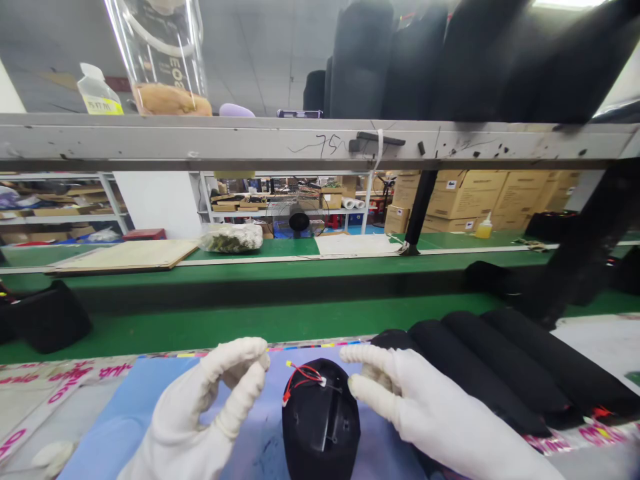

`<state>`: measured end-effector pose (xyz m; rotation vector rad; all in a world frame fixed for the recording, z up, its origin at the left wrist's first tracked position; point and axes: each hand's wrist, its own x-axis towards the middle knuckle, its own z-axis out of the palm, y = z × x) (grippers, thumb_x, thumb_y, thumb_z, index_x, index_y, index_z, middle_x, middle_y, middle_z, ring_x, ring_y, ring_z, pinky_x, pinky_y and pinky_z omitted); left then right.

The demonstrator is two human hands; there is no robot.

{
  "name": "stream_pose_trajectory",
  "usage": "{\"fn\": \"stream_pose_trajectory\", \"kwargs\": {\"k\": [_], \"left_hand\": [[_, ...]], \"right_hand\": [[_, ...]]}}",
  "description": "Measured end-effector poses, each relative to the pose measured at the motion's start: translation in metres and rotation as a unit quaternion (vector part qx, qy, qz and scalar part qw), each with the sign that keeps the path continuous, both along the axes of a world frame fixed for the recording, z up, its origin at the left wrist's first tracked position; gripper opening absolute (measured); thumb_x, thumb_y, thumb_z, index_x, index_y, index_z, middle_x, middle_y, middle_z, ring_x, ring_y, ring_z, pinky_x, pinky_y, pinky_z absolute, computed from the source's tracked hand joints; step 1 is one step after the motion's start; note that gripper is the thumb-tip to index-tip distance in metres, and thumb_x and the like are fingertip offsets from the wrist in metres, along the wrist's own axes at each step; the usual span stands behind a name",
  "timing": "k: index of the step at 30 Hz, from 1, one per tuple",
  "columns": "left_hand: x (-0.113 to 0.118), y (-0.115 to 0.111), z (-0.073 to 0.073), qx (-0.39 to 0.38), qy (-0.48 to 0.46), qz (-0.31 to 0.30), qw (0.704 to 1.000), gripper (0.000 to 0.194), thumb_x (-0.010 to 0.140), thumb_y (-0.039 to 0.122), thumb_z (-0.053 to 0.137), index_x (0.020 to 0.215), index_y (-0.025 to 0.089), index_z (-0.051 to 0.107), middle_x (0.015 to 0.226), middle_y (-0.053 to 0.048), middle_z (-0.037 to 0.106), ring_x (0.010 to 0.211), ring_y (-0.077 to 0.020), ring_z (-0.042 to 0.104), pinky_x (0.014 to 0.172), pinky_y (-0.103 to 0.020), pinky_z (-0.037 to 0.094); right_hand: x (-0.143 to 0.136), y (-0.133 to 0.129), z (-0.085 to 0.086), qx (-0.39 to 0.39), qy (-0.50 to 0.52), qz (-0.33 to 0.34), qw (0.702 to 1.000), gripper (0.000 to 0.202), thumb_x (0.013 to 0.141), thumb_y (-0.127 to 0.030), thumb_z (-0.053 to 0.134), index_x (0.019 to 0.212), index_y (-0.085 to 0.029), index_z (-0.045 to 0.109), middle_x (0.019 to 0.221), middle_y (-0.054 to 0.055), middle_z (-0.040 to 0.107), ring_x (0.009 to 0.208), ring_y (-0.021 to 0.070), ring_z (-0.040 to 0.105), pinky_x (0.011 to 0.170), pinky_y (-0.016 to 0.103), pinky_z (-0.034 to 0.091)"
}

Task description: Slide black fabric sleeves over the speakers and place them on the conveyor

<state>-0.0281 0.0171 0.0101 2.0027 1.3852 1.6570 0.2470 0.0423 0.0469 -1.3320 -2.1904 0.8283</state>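
A black rounded housing (323, 420) lies between my two white-gloved hands, with slots and small holes in its upper face. A red and black cable (305, 375) with small connectors rests across its far end. My left hand (210, 400) is left of the housing, fingers curved and the thumb tip close to the fingertips; nothing shows in it. On the right, my right hand (405, 387) has thumb and forefinger apart, their tips beside the housing's right edge. The right hand looks empty. Under the housing is a blue-purple mat (255, 400).
Several long black padded pieces (480, 373) lie to the right. A shelf beam (225, 141) crosses above the bench, carrying a clear jar (165, 60) and black rolls (425, 60). Black posts (420, 207) support it. Behind stands a green bench (280, 267) with a board (125, 255).
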Motion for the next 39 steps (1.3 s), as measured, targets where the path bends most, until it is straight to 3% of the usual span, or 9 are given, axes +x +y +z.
{"fn": "stream_pose_trajectory", "kwargs": {"k": [3, 6, 11, 18, 25, 29, 33, 36, 39], "left_hand": [[0.001, 0.001, 0.002, 0.005, 0.0, 0.004, 1.0, 0.026, 0.086, 0.024, 0.067, 0.109, 0.037, 0.064, 0.097, 0.01, 0.075, 0.083, -0.0078, 0.073, 0.078, -0.008, 0.056], [0.002, -0.001, 0.004, 0.021, -0.018, 0.024, 0.999, 0.024, 0.086, 0.025, 0.067, 0.107, 0.036, 0.065, 0.095, 0.01, 0.075, 0.082, -0.0075, 0.073, 0.078, -0.008, 0.056], [-0.001, -0.005, 0.008, 0.037, -0.01, 0.018, 0.999, 0.024, 0.086, 0.027, 0.068, 0.109, 0.036, 0.064, 0.094, 0.009, 0.075, 0.079, -0.0079, 0.073, 0.077, -0.009, 0.056], [-0.004, -0.012, 0.018, 0.069, 0.044, -0.012, 0.997, 0.026, 0.086, 0.022, 0.067, 0.109, 0.034, 0.063, 0.093, 0.01, 0.074, 0.076, -0.0075, 0.072, 0.073, -0.01, 0.058], [-0.01, -0.012, 0.018, 0.122, 0.136, -0.014, 0.983, 0.034, 0.088, 0.019, 0.064, 0.118, 0.034, 0.057, 0.097, 0.007, 0.073, 0.079, -0.0084, 0.072, 0.078, -0.012, 0.059], [-0.01, -0.009, 0.017, 0.118, 0.148, -0.013, 0.982, 0.035, 0.089, 0.019, 0.063, 0.119, 0.034, 0.054, 0.097, 0.008, 0.073, 0.079, -0.0066, 0.072, 0.078, -0.01, 0.058], [-0.008, -0.005, 0.016, 0.122, 0.16, -0.018, 0.979, 0.035, 0.089, 0.019, 0.063, 0.119, 0.035, 0.053, 0.098, 0.008, 0.073, 0.076, -0.0058, 0.071, 0.075, -0.01, 0.058], [-0.003, 0.001, 0.012, 0.109, 0.165, -0.037, 0.98, 0.033, 0.089, 0.02, 0.063, 0.117, 0.035, 0.054, 0.092, 0.008, 0.074, 0.072, -0.006, 0.071, 0.071, -0.01, 0.058], [0.005, 0.007, 0.002, 0.062, 0.143, -0.088, 0.984, 0.026, 0.091, 0.02, 0.059, 0.112, 0.034, 0.057, 0.087, 0.008, 0.074, 0.07, -0.0074, 0.07, 0.066, -0.011, 0.057]], "right_hand": [[-0.006, -0.004, 0.0, -0.014, -0.036, -0.025, 0.999, 0.063, 0.088, -0.063, 0.053, 0.144, -0.037, 0.042, 0.131, 0.002, 0.059, 0.122, 0.0274, 0.054, 0.103, 0.043, 0.046], [-0.019, -0.013, -0.005, -0.044, -0.109, 0.016, 0.993, 0.107, 0.067, -0.054, 0.078, 0.154, -0.037, 0.017, 0.158, 0.003, 0.025, 0.142, 0.0358, 0.031, 0.114, 0.051, 0.032], [-0.051, -0.011, -0.017, -0.024, -0.036, 0.024, 0.999, 0.108, 0.062, -0.03, 0.082, 0.154, -0.028, 0.026, 0.157, 0.007, 0.025, 0.14, 0.0303, 0.037, 0.115, 0.039, 0.035], [-0.077, 0.087, -0.007, 0.117, 0.019, -0.053, 0.992, 0.101, 0.068, -0.045, 0.077, 0.153, -0.025, 0.026, 0.144, 0.01, 0.038, 0.127, 0.0265, 0.048, 0.108, 0.037, 0.041], [-0.099, 0.161, -0.034, 0.13, -0.069, -0.113, 0.983, 0.101, 0.075, -0.046, 0.072, 0.155, -0.014, 0.018, 0.147, 0.023, 0.031, 0.126, 0.0366, 0.048, 0.101, 0.044, 0.042], [-0.075, 0.144, -0.019, 0.164, -0.155, -0.108, 0.968, 0.11, 0.076, -0.048, 0.072, 0.157, -0.016, 0.004, 0.146, 0.021, 0.038, 0.112, 0.034, 0.059, 0.092, 0.042, 0.047], [-0.019, 0.107, -0.006, 0.228, -0.271, -0.17, 0.919, 0.066, 0.09, -0.043, 0.059, 0.135, 0.005, 0.051, 0.142, 0.033, 0.039, 0.138, 0.0487, 0.025, 0.109, 0.062, 0.019], [0.018, 0.084, -0.022, 0.208, -0.348, -0.236, 0.883, 0.074, 0.09, -0.044, 0.059, 0.121, 0.023, 0.053, 0.145, 0.044, 0.023, 0.142, 0.053, -0.003, 0.11, 0.066, -0.005], [0.032, 0.066, -0.048, 0.147, -0.371, -0.22, 0.89, 0.084, 0.088, -0.057, 0.055, 0.126, 0.017, 0.054, 0.143, 0.04, 0.031, 0.142, 0.0518, 0.012, 0.114, 0.063, 0.01]]}}
